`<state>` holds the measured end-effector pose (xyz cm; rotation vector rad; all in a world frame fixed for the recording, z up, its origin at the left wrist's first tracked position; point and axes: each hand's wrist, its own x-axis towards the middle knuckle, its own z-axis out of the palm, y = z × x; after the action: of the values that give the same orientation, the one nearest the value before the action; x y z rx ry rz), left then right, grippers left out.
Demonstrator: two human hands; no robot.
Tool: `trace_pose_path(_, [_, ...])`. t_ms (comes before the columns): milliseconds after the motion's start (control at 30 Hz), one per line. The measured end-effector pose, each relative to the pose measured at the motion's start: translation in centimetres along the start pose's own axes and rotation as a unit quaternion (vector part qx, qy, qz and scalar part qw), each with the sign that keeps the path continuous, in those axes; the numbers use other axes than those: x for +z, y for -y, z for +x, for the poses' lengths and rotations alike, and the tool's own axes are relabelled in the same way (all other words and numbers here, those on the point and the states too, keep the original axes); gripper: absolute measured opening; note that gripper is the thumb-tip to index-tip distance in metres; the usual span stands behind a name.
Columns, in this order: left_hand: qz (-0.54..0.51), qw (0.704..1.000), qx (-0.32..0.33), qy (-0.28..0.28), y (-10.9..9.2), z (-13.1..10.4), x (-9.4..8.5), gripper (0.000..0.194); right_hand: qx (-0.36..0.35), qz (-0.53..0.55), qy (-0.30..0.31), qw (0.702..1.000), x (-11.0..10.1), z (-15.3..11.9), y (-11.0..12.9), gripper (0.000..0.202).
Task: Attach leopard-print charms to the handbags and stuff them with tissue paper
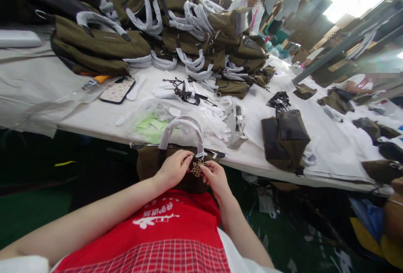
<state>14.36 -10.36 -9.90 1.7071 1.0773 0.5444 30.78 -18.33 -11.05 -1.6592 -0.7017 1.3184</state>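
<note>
An olive-brown handbag (146,162) is held against my red apron at the table's front edge. Its handle (182,123) stands up, wrapped in white protective paper. A leopard-print charm (197,167) hangs near the handle's right base. The thumb and fingertips of my right hand (215,176) pinch the charm's right edge. My left hand (176,166) is closed just left of the charm, fingers bent against the bag's front. Whatever lies between its fingertips is too small to make out.
Olive bags with wrapped handles (189,42) are heaped at the back. Nearer lie a phone (118,89), an orange-handled cutter (96,81), dark straps (185,92), a plastic bag with green slips (153,123) and a metal device (236,126). A dark bag (286,139) stands right; people work beyond.
</note>
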Motion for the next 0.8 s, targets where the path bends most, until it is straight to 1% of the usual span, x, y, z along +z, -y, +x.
trace_pose_path(33, [0.025,0.998,-0.003,-0.049,0.1,0.0,-0.1,0.035,0.003,0.003,-0.001,1.000,-0.3,0.1,0.2,0.038])
trace_pose_path(67, [0.043,0.996,-0.013,-0.072,0.2,0.1,-0.3,0.034,0.006,0.003,0.005,1.000,-0.7,0.2,0.3,0.039])
trace_pose_path(100, [0.055,0.996,-0.026,-0.059,0.3,0.1,-0.3,0.032,0.010,0.002,0.017,1.000,-1.1,0.3,0.3,0.040])
trace_pose_path(133, [0.062,0.997,-0.038,-0.018,0.4,0.1,-0.3,0.031,0.014,0.003,0.033,0.999,-1.4,0.4,0.3,0.040])
trace_pose_path(200, [0.062,0.993,-0.049,0.083,0.4,0.1,0.1,0.027,0.020,0.008,0.063,0.998,-1.9,0.5,0.2,0.040])
trace_pose_path(233, [0.058,0.991,-0.051,0.113,0.3,0.0,0.4,0.025,0.021,0.012,0.074,0.997,-2.0,0.5,0.1,0.039])
trace_pose_path(267, [0.051,0.990,-0.048,0.121,0.2,0.0,0.7,0.025,0.022,0.015,0.083,0.996,-2.1,0.6,0.0,0.038])
trace_pose_path(367, [0.050,0.995,-0.041,0.080,0.1,0.0,1.8,0.030,0.021,0.016,0.103,0.994,-2.2,0.6,-0.2,0.037])
trace_pose_path(433, [0.067,0.995,-0.033,0.064,0.1,0.0,2.2,0.028,0.019,0.006,0.106,0.994,-2.3,0.6,-0.1,0.036])
trace_pose_path(567, [0.111,0.992,-0.026,0.055,0.3,0.1,2.6,0.024,0.013,-0.040,0.099,0.994,-2.8,0.5,0.2,0.032])
trace_pose_path(667, [0.151,0.987,-0.027,0.036,0.1,0.1,2.8,0.020,0.005,-0.080,0.108,0.991,-3.0,0.5,0.4,0.027])
trace_pose_path(800, [0.154,0.987,-0.016,0.028,0.0,0.1,2.8,0.015,-0.017,-0.112,0.110,0.987,-3.2,0.4,0.8,0.022])
